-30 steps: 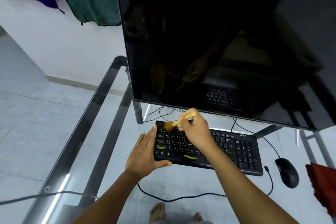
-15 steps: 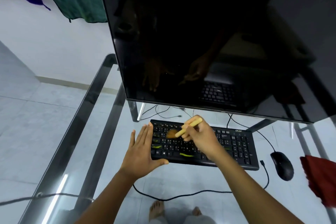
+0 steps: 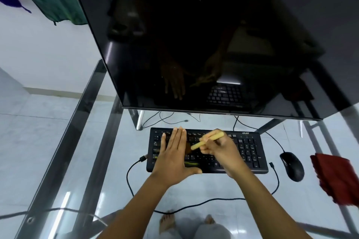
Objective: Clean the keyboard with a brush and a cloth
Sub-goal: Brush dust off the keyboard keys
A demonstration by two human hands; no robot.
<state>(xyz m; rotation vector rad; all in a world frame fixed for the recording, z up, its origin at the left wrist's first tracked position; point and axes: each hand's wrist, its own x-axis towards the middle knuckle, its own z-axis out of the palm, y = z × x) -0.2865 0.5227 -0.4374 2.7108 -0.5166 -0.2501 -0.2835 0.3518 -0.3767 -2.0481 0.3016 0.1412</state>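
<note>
Centrally, a flat black keyboard (image 3: pixel 249 150) of matte plastic is seen lying on a clear glass table (image 3: pixel 108 163) with a grey metal frame, just below a glossy dark monitor (image 3: pixel 194 35). Its left half is covered by the left hand (image 3: pixel 172 158), laid flat with fingers together and the thumb spread along the near edge. A brush (image 3: pixel 206 140) with a pale wooden handle is pinched in the right hand (image 3: pixel 220 150); its brown bristles are blurred and partly hidden beside the left hand's fingers. A rounded black mouse (image 3: pixel 292 166) lies to the right, and a crumpled red cloth (image 3: pixel 336 178) is cut off by the picture's edge.
</note>
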